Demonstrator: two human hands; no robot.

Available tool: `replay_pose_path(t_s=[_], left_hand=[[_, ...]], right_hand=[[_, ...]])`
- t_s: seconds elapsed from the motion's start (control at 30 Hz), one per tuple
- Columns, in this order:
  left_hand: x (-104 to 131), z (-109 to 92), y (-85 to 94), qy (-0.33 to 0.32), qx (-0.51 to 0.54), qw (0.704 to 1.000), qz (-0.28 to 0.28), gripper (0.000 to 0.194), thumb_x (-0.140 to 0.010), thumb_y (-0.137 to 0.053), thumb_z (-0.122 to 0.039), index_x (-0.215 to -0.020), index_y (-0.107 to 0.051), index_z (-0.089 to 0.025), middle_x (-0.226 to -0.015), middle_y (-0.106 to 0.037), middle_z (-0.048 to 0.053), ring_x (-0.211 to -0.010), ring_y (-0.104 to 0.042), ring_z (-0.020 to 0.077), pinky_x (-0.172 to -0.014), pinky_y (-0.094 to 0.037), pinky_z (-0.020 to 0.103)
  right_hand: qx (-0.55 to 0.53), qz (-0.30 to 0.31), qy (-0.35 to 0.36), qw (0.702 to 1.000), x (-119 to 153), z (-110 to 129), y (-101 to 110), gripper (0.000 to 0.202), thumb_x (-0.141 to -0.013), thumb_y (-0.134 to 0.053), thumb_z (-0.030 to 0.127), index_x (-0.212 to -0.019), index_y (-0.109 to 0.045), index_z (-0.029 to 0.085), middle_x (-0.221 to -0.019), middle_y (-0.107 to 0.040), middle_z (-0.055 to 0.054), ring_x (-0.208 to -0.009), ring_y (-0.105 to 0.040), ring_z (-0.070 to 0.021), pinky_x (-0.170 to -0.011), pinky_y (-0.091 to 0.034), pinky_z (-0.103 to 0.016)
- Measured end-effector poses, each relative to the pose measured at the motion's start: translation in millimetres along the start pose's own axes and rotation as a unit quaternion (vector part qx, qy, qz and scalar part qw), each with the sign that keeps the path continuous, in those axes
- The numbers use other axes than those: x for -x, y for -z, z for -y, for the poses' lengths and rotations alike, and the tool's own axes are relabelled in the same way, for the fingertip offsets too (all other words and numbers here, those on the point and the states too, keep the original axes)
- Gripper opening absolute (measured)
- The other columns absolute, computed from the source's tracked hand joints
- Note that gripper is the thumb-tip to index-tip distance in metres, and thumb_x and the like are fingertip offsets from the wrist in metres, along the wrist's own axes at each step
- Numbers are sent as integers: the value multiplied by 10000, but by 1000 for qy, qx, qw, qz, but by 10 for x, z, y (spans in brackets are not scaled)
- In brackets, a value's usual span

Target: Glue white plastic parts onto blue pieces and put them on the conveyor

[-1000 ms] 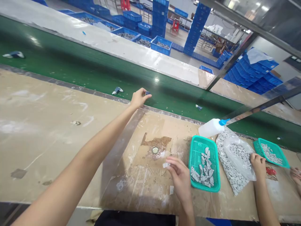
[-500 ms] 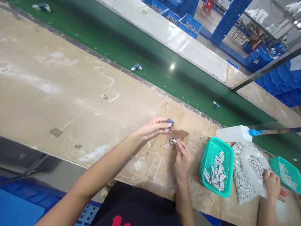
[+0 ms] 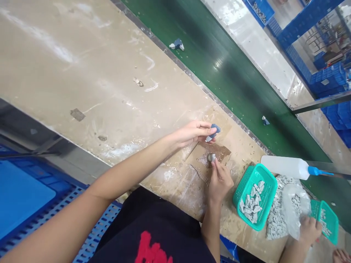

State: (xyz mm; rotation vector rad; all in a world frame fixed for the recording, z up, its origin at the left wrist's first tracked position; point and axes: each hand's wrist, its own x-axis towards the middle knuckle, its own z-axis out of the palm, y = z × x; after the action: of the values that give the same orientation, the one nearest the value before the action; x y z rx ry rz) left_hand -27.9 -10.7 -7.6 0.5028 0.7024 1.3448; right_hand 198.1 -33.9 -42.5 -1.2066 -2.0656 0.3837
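My left hand [image 3: 193,133] pinches a small blue plastic part with a whitish end [image 3: 215,128] between thumb and fingers, above the bench. Just below it, my right hand [image 3: 221,182] has its fingertips closed on a small white piece [image 3: 213,157]. That piece is over a wet, shiny patch on a torn sheet of brown cardboard [image 3: 223,151]; whether it touches the patch I cannot tell. To the right of my right hand stands a green plastic basket [image 3: 270,204] with many loose white pieces [image 3: 252,204] inside.
A white squeeze bottle [image 3: 285,166] with a blue nozzle lies behind the basket. Beside it is a clear bag of small pieces [image 3: 276,223], near a co-worker's hand [image 3: 309,230] and a second green basket [image 3: 333,223]. Blue-and-white parts [image 3: 177,44] sit on the green conveyor belt [image 3: 203,44].
My view has tilted and shifted, so the bench appears more slanted. Both hands keep their grips, and the left hand's blue part is turned slightly. The co-worker's hand has moved near the bag.
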Motion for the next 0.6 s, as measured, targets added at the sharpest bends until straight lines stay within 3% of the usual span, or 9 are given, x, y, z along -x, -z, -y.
replay_pose_path(t_s=[0.3,0.47,0.6], left_hand=[[7,16,-23,15,-59,998,10,331,-674,-878,-336,-854,-706,-118,-769,-696,59,-671,-617,130,-695,-487,269],[-23,165,-11,11,-178,984,1,207,-636,-851,-226,-790,-734,-152,-781,-731,45,-736,-656,162,-720,-486,268],[-6,400,-129,28,-232,972,18,213,-614,-833,-209,-809,-759,-168,-796,-750,51,-766,-687,191,-748,-516,288]], right_hand=[[-25,0,-30,999,-9,57,24,228,-956,-618,307,-1083,-773,198,-972,-789,-95,-854,-727,-204,-813,-577,-366],[-70,-68,-88,991,-45,141,186,233,-926,-658,333,-1053,-785,186,-931,-784,-107,-819,-716,-228,-743,-586,-384],[-90,-133,-91,983,-71,224,349,169,-905,-688,301,-998,-796,210,-878,-771,-83,-813,-708,-231,-727,-584,-393]])
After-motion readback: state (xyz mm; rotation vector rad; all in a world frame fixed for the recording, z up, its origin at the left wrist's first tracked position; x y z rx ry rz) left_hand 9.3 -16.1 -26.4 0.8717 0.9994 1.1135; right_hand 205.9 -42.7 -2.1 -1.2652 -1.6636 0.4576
